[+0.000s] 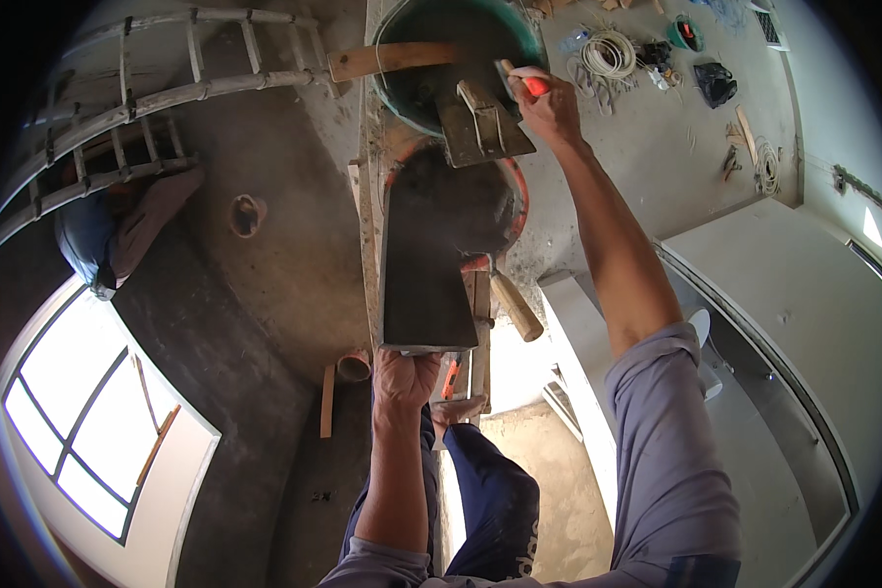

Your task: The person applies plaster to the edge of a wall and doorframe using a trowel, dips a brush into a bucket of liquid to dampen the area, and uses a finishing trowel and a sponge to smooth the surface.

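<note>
My left hand (404, 377) is closed at the near edge of a dark rectangular slab (426, 284), which has a thin pale rim; its underside is hidden. My right hand (551, 110) grips a small tool with an orange-red handle (534, 86), whose working end I cannot make out, over the right side of a green tub (407, 106). Across that tub's near rim rests a plastering trowel (487, 137) with a loop handle. Beyond the slab sits a red-rimmed bucket (520, 196) of dark material. A wooden-handled tool (515, 306) leans at the bucket's near side.
A wooden board (392, 59) reaches into the tub. Ladders (196, 95) stand at upper left, with a person (132, 230) beside them. An orange utility knife (451, 375) lies on the narrow platform near my foot. Coiled cable (608, 56) and tools lie on the far floor.
</note>
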Tool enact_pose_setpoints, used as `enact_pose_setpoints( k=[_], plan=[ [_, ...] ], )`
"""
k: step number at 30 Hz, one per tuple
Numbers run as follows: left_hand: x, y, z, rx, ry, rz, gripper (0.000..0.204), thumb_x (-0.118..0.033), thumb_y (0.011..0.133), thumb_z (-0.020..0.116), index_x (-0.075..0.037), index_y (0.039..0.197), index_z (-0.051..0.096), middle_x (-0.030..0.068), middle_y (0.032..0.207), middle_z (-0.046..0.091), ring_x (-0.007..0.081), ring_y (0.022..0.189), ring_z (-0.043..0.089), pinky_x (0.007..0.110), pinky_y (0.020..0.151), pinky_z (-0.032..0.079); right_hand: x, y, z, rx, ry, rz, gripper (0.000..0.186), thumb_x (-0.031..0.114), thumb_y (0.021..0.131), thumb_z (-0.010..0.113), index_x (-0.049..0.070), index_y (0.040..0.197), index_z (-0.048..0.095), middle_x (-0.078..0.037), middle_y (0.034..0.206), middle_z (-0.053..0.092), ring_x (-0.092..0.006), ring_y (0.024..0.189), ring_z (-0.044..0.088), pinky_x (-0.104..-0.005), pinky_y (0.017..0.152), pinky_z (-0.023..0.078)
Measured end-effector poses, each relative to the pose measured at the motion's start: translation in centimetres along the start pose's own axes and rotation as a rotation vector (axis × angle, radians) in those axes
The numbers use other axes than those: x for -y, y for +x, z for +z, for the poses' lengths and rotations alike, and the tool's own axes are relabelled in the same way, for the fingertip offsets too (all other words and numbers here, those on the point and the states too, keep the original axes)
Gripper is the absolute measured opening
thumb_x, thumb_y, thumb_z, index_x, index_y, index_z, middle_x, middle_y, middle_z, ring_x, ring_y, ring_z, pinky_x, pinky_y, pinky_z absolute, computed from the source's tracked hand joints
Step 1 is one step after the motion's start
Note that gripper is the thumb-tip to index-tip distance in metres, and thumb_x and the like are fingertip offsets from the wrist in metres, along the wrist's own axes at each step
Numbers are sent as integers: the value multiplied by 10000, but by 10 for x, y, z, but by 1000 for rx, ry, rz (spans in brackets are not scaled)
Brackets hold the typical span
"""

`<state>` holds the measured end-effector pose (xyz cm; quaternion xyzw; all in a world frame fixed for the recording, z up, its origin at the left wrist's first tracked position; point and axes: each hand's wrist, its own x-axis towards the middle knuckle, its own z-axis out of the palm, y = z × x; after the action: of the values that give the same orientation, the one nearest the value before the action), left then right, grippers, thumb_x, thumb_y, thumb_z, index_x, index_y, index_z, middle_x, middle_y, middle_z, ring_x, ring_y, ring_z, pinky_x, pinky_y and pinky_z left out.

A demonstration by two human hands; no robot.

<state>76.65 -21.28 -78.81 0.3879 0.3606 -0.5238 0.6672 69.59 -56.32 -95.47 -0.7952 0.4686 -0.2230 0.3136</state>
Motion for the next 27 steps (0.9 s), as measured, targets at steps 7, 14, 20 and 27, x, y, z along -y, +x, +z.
enact_pose_setpoints(
  k=[7, 14, 20, 27],
  plan=[
    [6, 9, -4, 198, -75, -27, 247, -148, 977, 528, 3, 1163, 586, 126, 1136, 659, 255, 999, 674, 374, 793, 606, -9, -1, -20, 185, -308, -394, 293, 138, 778, 725, 168, 1069, 716, -80, 1113, 689, -293, 1018, 617, -386, 871, 508],
    [8, 13, -8, 227, -38, -29, 259, -177, 988, 517, -8, 1174, 582, 121, 1147, 651, 248, 1018, 664, 380, 805, 597, -16, -11, -37, 456, -304, -271, 402, 29, 759, 632, 120, 1147, 683, -101, 1261, 609, -288, 1180, 525, -398, 1012, 438],
    [6, 8, 0, 223, 156, 29, 297, -220, 994, 513, -13, 1199, 570, 102, 1163, 645, 227, 1039, 653, 361, 857, 577, 4, -68, -71, 254, -117, -96, 506, 55, 790, 603, 75, 1294, 572, -150, 1279, 592, -306, 1223, 518, -397, 1039, 419],
    [19, -5, 13, 265, 614, 158, 314, -181, 965, 548, -21, 1235, 546, 93, 1160, 614, 213, 1087, 595, 366, 959, 493, 47, -343, -198, 143, 82, 516, 313, 145, 911, 587, 67, 1211, 628, -148, 1194, 653, -277, 1105, 633, -348, 928, 498]
  ],
)
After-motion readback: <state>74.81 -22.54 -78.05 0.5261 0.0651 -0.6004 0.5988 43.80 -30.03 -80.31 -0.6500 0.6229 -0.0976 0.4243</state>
